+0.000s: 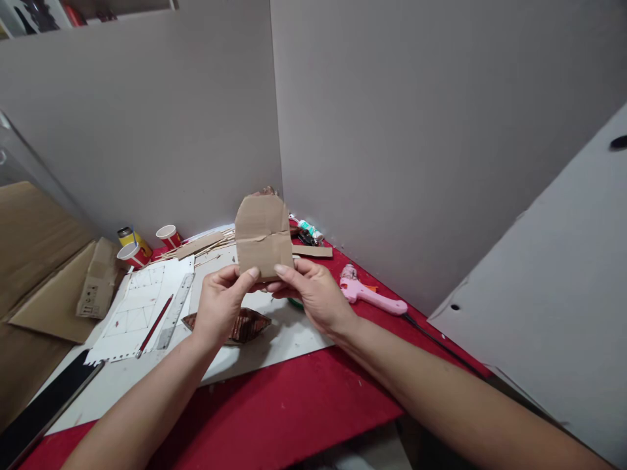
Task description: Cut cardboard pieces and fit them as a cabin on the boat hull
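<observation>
Both hands hold up a piece of brown cardboard with a rounded top and a crease across its middle. My left hand pinches its lower left edge, thumb on the near face. At the lower right edge, my right hand grips it the same way. Below and behind my left hand lies a brown boat-shaped piece with pointed ends, partly hidden by the wrist. A pink glue gun rests to the right of my right hand, its black cord trailing off.
On the left are a sheet with pencil drawings, a clear ruler and a dark red pencil. Thin wooden sticks, paper cups and a yellow container stand or lie behind. Cardboard boxes stand far left; grey walls enclose the table.
</observation>
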Demonstrator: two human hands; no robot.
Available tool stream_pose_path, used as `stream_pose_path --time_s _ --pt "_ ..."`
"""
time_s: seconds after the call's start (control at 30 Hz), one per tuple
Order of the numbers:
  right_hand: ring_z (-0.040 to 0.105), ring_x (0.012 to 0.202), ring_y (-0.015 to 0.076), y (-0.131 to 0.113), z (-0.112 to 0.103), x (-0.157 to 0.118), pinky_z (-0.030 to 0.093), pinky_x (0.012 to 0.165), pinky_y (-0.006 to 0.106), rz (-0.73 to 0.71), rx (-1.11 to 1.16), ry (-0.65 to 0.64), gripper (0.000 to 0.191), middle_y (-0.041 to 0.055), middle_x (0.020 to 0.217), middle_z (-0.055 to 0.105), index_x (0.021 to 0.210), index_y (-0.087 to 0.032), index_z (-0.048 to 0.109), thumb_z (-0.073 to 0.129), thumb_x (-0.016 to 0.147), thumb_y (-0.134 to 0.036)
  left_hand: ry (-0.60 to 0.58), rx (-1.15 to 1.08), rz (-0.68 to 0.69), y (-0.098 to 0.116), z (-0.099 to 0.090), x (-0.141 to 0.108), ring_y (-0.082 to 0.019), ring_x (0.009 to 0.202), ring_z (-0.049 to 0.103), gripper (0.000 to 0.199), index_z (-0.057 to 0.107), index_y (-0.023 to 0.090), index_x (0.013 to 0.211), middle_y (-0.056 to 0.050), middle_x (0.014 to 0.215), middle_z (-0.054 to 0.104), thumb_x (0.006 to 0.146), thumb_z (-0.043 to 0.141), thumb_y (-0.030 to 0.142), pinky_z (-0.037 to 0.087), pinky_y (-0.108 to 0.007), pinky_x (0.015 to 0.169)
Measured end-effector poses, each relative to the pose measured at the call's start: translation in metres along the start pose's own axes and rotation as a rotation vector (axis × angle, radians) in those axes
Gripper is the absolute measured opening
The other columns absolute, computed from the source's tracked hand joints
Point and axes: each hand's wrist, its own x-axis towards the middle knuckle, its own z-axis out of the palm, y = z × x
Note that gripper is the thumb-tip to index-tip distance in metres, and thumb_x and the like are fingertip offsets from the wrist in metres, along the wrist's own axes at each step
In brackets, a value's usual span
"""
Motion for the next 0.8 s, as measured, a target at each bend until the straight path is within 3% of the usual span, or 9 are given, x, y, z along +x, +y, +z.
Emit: stream_pose_path --time_s 0.17,0.3,0.5,0.53,0.6,0.67,0.73,0.8 --pt "0.067 0.058 0.0128 0.002 0.004 -0.003 0.053 0.059 0.024 0.042 0.037 -0.014 0.029 0.0 0.061 0.072 0.079 -0.018 0.072 0.08 0.067 -0.043 0.038 -0.046 -0.066 0.0 0.006 -0.002 -0.015 0.064 0.064 0.019 0.074 0.015 0.072 -0.002 0.066 0.072 0.069 0.076 0.034 0.053 -0.027 0.067" --pt "0.064 0.054 0.0101 0.0 0.006 -0.004 0.053 0.059 0.023 0.038 0.051 -0.009 0.027 0.0005 0.067 0.074 0.079 -0.018 0.072 0.08 0.066 -0.04 0.038 -0.03 -0.112 0.002 0.008 -0.007 -0.016 0.063 0.063 0.019 0.072 0.016 0.074 -0.003 0.069 0.072 0.069 0.074 0.034 0.051 -0.028 0.059" --pt "0.069 0.06 0.0163 -0.016 -0.007 -0.006 0.054 0.061 0.027 0.071 -0.141 -0.201 0.036 0.0025 0.061 0.072 0.095 -0.018 0.066 0.071 0.078 -0.049 0.085 -0.053 -0.045 0.004 -0.008 0.002 -0.01 0.056 0.053 0.023 0.062 0.016 0.057 0.003 0.054 0.059 0.068 0.076 0.031 0.042 -0.021 0.055" --pt "0.069 0.06 0.017 -0.02 -0.011 -0.005 0.055 0.063 0.029 0.005 -0.208 -0.181 0.035 0.0017 0.06 0.071 0.099 -0.018 0.064 0.068 0.081 -0.049 0.077 -0.07 -0.041 0.006 -0.013 0.005 -0.009 0.056 0.051 0.025 0.06 0.016 0.056 0.003 0.054 0.057 0.068 0.077 0.03 0.041 -0.02 0.055" --pt "0.071 0.068 0.0192 -0.026 -0.021 -0.003 0.057 0.069 0.033 -0.258 -0.371 -0.026 0.031 0.0026 0.068 0.072 0.109 -0.02 0.061 0.064 0.087 -0.043 0.046 -0.102 -0.056 0.011 -0.024 0.01 -0.008 0.054 0.049 0.024 0.06 0.016 0.057 0.004 0.055 0.056 0.067 0.078 0.029 0.04 -0.019 0.055" --pt "0.071 0.095 0.0238 -0.03 -0.029 0.001 0.057 0.083 0.04 -0.635 -0.625 0.17 0.037 0.0088 0.098 0.074 0.124 -0.022 0.056 0.062 0.089 -0.032 0.001 -0.11 -0.088 0.015 -0.034 0.012 -0.007 0.052 0.047 0.024 0.061 0.016 0.058 0.005 0.056 0.054 0.067 0.08 0.029 0.04 -0.019 0.053" --pt "0.056 0.126 0.029 -0.03 -0.034 0.005 0.048 0.102 0.048 -0.996 -0.957 0.263 0.053 0.0134 0.133 0.061 0.138 -0.025 0.048 0.063 0.088 -0.023 -0.042 -0.085 -0.12 0.016 -0.039 0.012 -0.007 0.051 0.046 0.026 0.06 0.016 0.058 0.005 0.055 0.052 0.068 0.08 0.029 0.039 -0.019 0.053" --pt "0.041 0.14 0.0321 -0.029 -0.035 0.007 0.037 0.111 0.054 -1.213 -1.26 0.239 0.063 0.0141 0.147 0.05 0.145 -0.026 0.043 0.063 0.086 -0.016 -0.09 -0.041 -0.159 0.016 -0.039 0.009 -0.007 0.052 0.047 0.027 0.06 0.016 0.059 0.005 0.054 0.053 0.069 0.08 0.031 0.041 -0.018 0.053"
